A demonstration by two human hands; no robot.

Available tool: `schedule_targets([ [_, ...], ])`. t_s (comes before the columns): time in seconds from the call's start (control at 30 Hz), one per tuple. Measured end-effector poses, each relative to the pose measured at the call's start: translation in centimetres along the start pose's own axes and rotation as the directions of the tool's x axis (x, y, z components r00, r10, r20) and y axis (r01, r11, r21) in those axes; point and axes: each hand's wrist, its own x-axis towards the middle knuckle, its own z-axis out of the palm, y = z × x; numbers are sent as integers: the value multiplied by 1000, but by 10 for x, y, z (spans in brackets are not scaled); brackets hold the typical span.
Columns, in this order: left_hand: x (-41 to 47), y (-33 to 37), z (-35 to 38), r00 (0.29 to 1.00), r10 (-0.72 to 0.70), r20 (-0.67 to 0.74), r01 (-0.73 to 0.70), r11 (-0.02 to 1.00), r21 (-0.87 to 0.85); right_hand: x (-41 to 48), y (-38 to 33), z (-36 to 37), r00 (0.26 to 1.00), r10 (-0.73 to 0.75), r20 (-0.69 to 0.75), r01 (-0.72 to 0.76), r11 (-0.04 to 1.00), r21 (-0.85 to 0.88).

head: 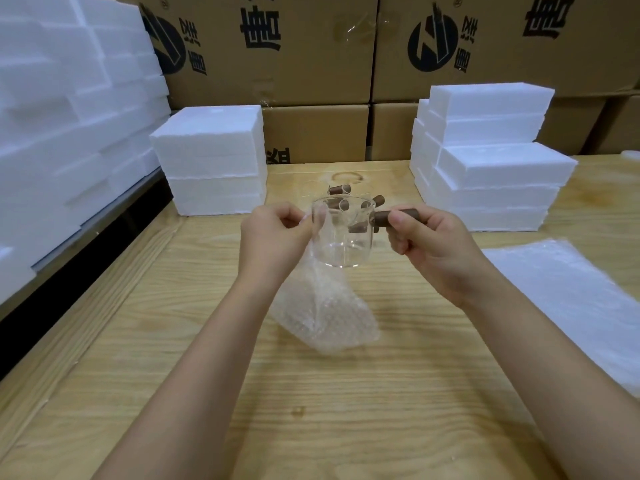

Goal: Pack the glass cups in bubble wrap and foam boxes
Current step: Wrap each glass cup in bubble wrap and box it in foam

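Two arms, bare right to near edge of pic. L forearm (pixel 207 358) & R forearm (pixel 536 358): uncovered, smooth, slim at wrists, broader twd elbows. L hand (pixel 273 233) & R hand (pixel 436 251) bare too. R thumbnail (pixel 397 220) short, rounded, plain. Knuckle creases clear on R fingers; L ones mostly hidden.

Light, grainy wooden table (pixel 346 393) with a ring-shaped brown mark (pixel 346 177) near its far edge. Behind it, stacked brown cardboard cartons (pixel 311 74) with black logos and characters, and crinkled clear tape (pixel 353 27) on one.
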Motion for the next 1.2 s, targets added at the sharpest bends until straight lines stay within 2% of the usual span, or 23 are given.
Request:
schedule_targets([
  [0.1, -2, 1, 2, 1000, -4, 11, 4, 1000, 11, 1, 7, 3, 997, 61, 40, -66, 987, 145],
  [0.17, -3, 2, 3, 998, -53, 40, 54, 998, -38, 1, 11, 4, 996, 77, 45, -83, 985, 150],
  [0.23, -1, 3, 1, 982, -161, 104, 175, 973, -149, 2, 14, 2, 997, 79, 17, -80, 992, 95],
  [0.3, 0, 5, -1, 961, -211, 177, 250, 938, -241, 2, 15, 0, 998, 67, -15, -66, 997, 41],
  [0.47, 0, 8, -7, 953, -174, 246, 242, 929, -280, 1, 11, -11, 996, 68, -62, -74, 992, -101],
  [0.63, 2, 10, -9, 921, -260, 290, 346, 887, -305, 1, -3, -24, 996, 78, 32, -63, 941, -332],
  [0.7, 2, 13, -11, 889, -219, 402, 361, 875, -323, 1, -6, -25, 996, 58, 65, -31, 934, -357],
  [0.77, 2, 12, -17, 829, -95, 551, 374, 827, -420, 1, -11, -25, 996, 46, 75, -15, 928, -371],
  [0.8, 3, 11, -22, 795, -26, 606, 363, 821, -441, 1, -14, -26, 996, 42, 78, -10, 925, -380],
  [0.87, 3, 9, -28, 741, 39, 671, 284, 887, -365, 0, -17, -28, 996, 43, 83, -7, 920, -392],
  [0.97, -1, 10, -23, 784, 69, 617, 6, 993, -119, 0, -18, -29, 995, 45, 84, -7, 913, -408],
  [1.07, -7, 7, -12, 827, 158, 539, -195, 981, 12, -1, -19, -26, 996, 37, 81, -2, 919, -395],
  [1.13, -8, 7, -11, 828, 161, 538, -180, 984, -18, 0, -19, -26, 997, 42, 65, -15, 925, -379],
  [1.2, -11, 8, -9, 807, 190, 559, -123, 980, -154, 1, -19, -24, 996, 71, 54, -48, 936, -349],
])
